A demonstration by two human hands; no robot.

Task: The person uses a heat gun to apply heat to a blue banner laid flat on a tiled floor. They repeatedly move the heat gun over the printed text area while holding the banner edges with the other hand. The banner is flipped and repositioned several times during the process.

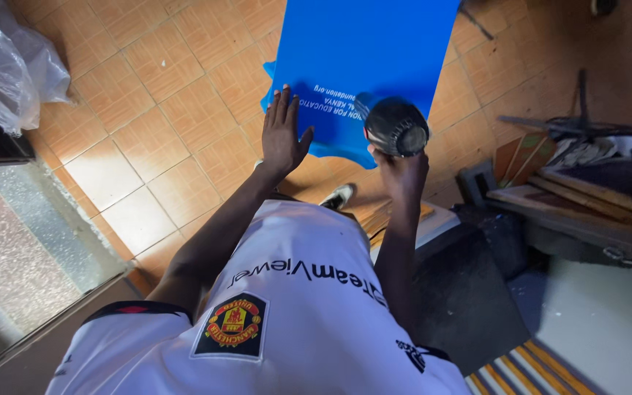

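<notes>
White shirt (pixel 287 322) fills the lower frame; above it, the left hand (pixel 283 135) presses flat and open on a blue plastic sheet (pixel 363 66) at top centre, while the right hand (pixel 402 170) grips a round dark tool (pixel 396 126).

Looks like a small workshop or sign-making back room rather than a tidy home. Floored in worn orange-brown tiles (pixel 162 124), scuffed and dusty. Cluttered at the right with loose wooden offcuts and boards (pixel 572 194) stacked on a dark bench, tangled cables and dark scrap (pixel 587 128) behind. Crumpled clear plastic sheeting (pixel 5 62) heaped at the upper left beside a frosted glass panel (pixel 16 256). Large blue printed sheet (pixel 363 66) spread out as work material, a dark heat-gun-like tool (pixel 398 128) held against it.
</notes>
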